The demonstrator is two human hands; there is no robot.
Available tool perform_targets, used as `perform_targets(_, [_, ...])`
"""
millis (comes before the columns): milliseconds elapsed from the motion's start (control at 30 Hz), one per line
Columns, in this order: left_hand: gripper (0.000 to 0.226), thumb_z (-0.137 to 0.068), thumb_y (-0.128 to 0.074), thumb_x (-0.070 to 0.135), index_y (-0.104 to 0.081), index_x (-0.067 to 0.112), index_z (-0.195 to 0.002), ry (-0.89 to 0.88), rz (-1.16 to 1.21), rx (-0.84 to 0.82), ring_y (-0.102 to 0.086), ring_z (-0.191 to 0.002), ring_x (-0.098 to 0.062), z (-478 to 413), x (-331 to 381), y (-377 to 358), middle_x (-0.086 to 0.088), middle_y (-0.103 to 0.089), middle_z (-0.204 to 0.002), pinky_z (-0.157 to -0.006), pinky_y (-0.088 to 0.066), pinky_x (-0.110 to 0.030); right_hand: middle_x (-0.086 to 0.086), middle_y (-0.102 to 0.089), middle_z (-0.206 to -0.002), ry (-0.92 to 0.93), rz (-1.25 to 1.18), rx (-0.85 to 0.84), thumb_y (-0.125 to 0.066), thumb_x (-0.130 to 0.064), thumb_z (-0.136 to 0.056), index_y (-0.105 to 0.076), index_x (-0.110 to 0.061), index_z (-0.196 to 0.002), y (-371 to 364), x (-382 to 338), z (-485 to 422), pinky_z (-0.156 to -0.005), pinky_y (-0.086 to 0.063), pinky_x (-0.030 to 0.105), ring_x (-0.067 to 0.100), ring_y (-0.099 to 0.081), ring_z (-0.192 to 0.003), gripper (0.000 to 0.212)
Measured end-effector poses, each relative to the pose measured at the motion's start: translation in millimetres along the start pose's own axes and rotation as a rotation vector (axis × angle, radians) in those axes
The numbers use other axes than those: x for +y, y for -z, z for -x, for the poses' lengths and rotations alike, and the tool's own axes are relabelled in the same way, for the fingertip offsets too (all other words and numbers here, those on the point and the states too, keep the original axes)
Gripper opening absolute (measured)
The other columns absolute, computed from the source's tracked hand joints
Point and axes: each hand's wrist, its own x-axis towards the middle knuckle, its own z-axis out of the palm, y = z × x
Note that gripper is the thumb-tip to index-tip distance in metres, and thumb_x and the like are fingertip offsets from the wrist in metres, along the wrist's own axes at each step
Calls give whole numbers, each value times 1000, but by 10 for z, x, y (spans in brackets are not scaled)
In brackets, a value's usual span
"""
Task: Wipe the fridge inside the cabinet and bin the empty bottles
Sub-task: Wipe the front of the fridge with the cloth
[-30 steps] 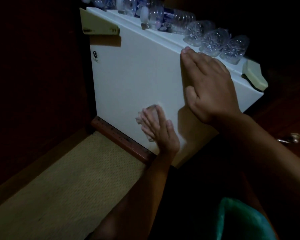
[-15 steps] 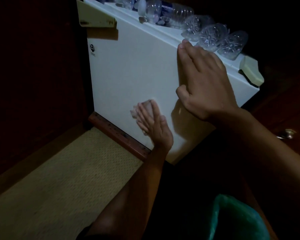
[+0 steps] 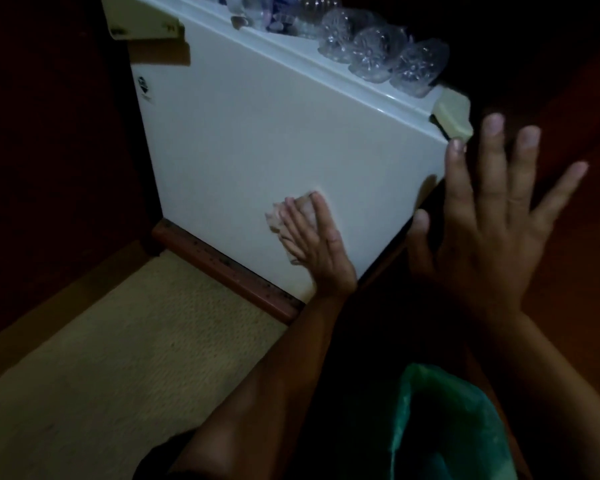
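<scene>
- our right hand point(image 3: 492, 223) has left the fridge point(image 3: 274, 140) door, fingers spread loose beside its right edge.
- our left hand point(image 3: 314, 244), fingers straight, presses the cloth point(image 3: 279, 220) near the door's bottom edge.

— Anything legible on the fridge point(image 3: 257, 133)?
— Only a small dark badge point(image 3: 142, 83) near the upper left corner of its door, with a line of tiny print just beneath. It's too small and blurred to read.
— And the bottles point(image 3: 371, 53) lying on top of the fridge?
— Some carry bluish labels point(image 3: 278, 8), but no words can be made out.
</scene>
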Motion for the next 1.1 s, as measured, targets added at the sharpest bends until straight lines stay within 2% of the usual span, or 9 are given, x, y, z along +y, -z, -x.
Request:
perform_targets(100, [65, -103, 1, 63, 0, 38, -162, 222, 35, 95, 7, -160, -22, 27, -526, -27, -5, 3, -173, -128, 7, -51, 22, -30, -166, -40, -18, 48, -57, -38, -102, -45, -8, -156, -2, 108, 68, -119, -10, 75, 47, -28, -153, 63])
perform_targets(267, [69, -101, -19, 59, -1, 34, -163, 621, 232, 93, 9, -158, -10, 5, -638, 26, 4, 9, -173, -128, 6, -40, 29, -43, -156, -19, 51, 186, -69, -54, -97, -51, -21, -154, -133, 412, 143, -103, -24, 86, 62, -39, -137, 68])
perform_targets(500, [57, -99, -13, 47, -2, 54, -154, -17, 150, -27, 21, -157, -20, 103, 188, 54, -2, 14, -169, -123, 19, -49, 33, -54, -143, 23, -29, 339, -75, -62, -88, -56, -22, -148, -265, 447, 142, -90, -33, 90, 65, -48, -125, 74])
perform_targets(633, [58, -103, -9, 57, 1, 46, -160, 295, 154, 51, 14, -158, -15, 85, -527, 21, 5, 10, -172, -128, 4, -53, 31, -57, -142, -1, 2, 369, -76, -61, -87, -59, -23, -144, -295, 401, 125, -91, -35, 89, 63, -53, -123, 71])
perform_targets(733, [60, -110, -10, 52, 3, 27, -163, 675, 387, 73, 11, -159, -16, 280, -754, 81, -1, 10, -172, -116, 11, -4, 29, -58, -142, -10, -7, 371, -75, -59, -87, -62, -23, -144, -279, 378, 124, -93, -35, 87, 61, -54, -124, 69])
perform_targets(800, [59, -109, 2, 47, 16, 22, -162, 771, 361, -26, 18, -157, -17, 328, -696, 136, 2, 17, -171, -114, 21, -8, 28, -57, -143, -15, 6, 358, -74, -58, -88, -62, -23, -143, -272, 378, 130, -95, -33, 87, 61, -54, -125, 67])
perform_targets(900, [58, -113, -17, 41, 0, 23, -165, 684, 380, 98, 9, -155, -2, 29, -603, 78, 10, 5, -171, -122, 11, -27, 28, -57, -144, -17, -5, 353, -73, -57, -88, -61, -23, -144, -258, 365, 136, -97, -32, 86, 60, -54, -127, 66])
perform_targets(1000, [59, -113, -21, 38, 5, 26, -165, 517, 312, 34, 18, -145, 15, -12, -554, 36, 14, 14, -170, -112, 20, -10, 29, -57, -144, -1, -6, 359, -73, -56, -89, -61, -22, -143, -275, 380, 136, -96, -32, 86, 61, -54, -126, 65])
perform_targets(1100, [64, -107, -17, 46, 7, 26, -162, 346, 133, -100, 28, -150, 0, 405, -794, 14, 5, 23, -167, -117, 22, -17, 30, -57, -143, -3, -26, 365, -73, -54, -89, -62, -21, -143, -279, 396, 131, -95, -34, 87, 62, -54, -125, 64])
